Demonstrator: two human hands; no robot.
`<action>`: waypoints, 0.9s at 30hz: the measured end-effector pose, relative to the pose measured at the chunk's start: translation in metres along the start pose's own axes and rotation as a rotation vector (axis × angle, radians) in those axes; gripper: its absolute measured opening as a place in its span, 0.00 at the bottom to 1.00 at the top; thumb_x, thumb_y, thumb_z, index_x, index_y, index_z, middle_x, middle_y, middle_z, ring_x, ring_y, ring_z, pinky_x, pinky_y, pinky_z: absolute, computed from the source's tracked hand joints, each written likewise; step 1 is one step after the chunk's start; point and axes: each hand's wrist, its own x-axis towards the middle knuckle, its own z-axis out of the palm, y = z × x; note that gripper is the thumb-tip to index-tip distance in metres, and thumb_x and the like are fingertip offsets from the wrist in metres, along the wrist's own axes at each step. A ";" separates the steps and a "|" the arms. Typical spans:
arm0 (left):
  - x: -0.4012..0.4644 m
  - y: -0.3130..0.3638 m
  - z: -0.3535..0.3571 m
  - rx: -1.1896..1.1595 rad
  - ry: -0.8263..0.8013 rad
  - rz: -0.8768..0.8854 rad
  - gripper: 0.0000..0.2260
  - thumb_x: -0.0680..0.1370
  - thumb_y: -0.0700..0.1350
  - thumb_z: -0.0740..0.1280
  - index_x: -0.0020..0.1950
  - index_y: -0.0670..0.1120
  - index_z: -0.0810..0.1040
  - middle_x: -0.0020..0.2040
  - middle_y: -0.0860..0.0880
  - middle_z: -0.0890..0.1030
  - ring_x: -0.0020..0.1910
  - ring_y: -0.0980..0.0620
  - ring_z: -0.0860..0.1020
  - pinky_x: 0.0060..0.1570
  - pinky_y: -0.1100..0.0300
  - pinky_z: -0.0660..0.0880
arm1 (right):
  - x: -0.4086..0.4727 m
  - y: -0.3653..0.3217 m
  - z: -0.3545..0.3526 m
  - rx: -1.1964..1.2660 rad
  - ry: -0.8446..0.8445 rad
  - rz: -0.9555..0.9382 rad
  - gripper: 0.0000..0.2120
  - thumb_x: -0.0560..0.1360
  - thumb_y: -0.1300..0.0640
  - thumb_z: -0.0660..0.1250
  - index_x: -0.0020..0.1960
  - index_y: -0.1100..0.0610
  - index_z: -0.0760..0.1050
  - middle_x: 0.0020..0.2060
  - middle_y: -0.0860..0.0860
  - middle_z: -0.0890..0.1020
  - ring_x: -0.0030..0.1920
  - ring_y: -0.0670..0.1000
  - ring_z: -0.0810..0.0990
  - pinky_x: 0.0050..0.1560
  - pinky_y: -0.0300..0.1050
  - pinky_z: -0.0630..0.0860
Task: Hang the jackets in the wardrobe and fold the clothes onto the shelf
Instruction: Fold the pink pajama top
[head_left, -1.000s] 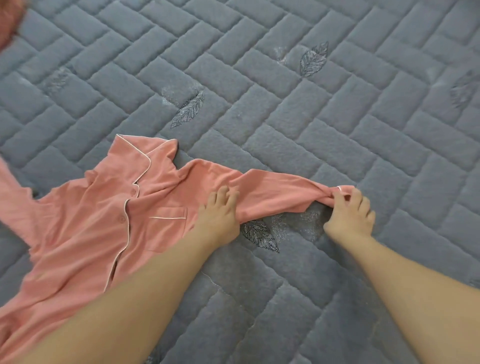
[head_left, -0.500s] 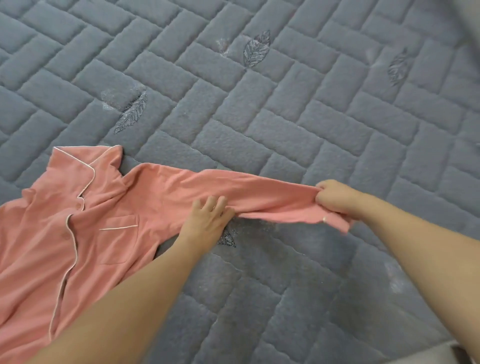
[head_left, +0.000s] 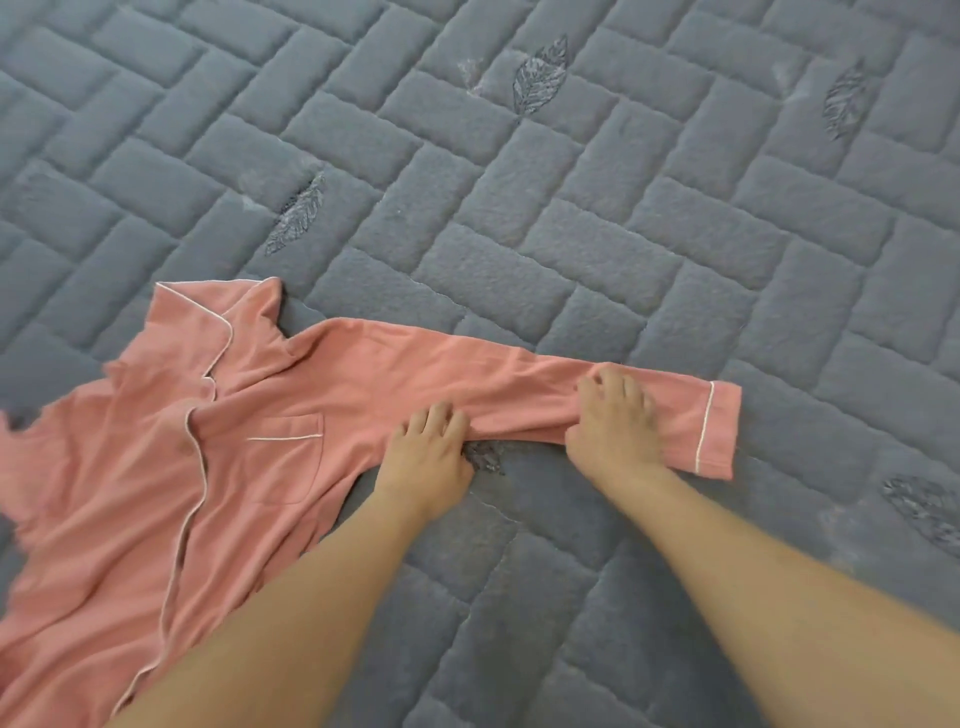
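A salmon-pink pyjama shirt (head_left: 156, 467) with white piping, a collar and a chest pocket lies front up on the grey quilted bed cover (head_left: 571, 208). Its sleeve (head_left: 467, 374) stretches flat to the right, ending in a piped cuff (head_left: 719, 431). My left hand (head_left: 426, 457) presses flat on the sleeve near the armpit. My right hand (head_left: 613, 421) rests on the sleeve just short of the cuff, fingers spread and slightly bent. The shirt's lower part runs out of view at the left and bottom.
The grey bed cover has a brick-like quilting and several embroidered leaves (head_left: 537, 73). Bare cover stretches above and to the right of the shirt.
The right hand let go of the lifted cuff and now rests on the sleeve. The sleeve, held up before, now lies flat and straight with the cuff spread out.
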 end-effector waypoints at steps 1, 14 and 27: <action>-0.011 -0.017 0.001 -0.027 -0.017 -0.032 0.19 0.69 0.51 0.57 0.55 0.45 0.76 0.59 0.43 0.76 0.51 0.40 0.77 0.45 0.49 0.73 | -0.012 -0.024 0.007 0.045 -0.003 -0.032 0.16 0.67 0.60 0.63 0.55 0.57 0.74 0.56 0.56 0.73 0.57 0.60 0.72 0.57 0.53 0.67; -0.221 -0.256 0.040 -0.451 -0.076 -0.928 0.25 0.76 0.50 0.61 0.70 0.38 0.66 0.68 0.35 0.68 0.66 0.34 0.68 0.65 0.42 0.66 | -0.127 -0.297 0.098 1.104 -0.791 0.582 0.09 0.73 0.54 0.67 0.48 0.60 0.75 0.37 0.54 0.77 0.33 0.51 0.73 0.33 0.42 0.69; -0.313 -0.358 0.081 -0.497 -0.306 -1.114 0.24 0.72 0.56 0.64 0.65 0.47 0.73 0.70 0.43 0.67 0.69 0.39 0.66 0.67 0.48 0.64 | -0.174 -0.374 0.135 1.278 -0.705 0.623 0.35 0.58 0.45 0.77 0.60 0.62 0.75 0.49 0.59 0.83 0.51 0.56 0.83 0.54 0.51 0.79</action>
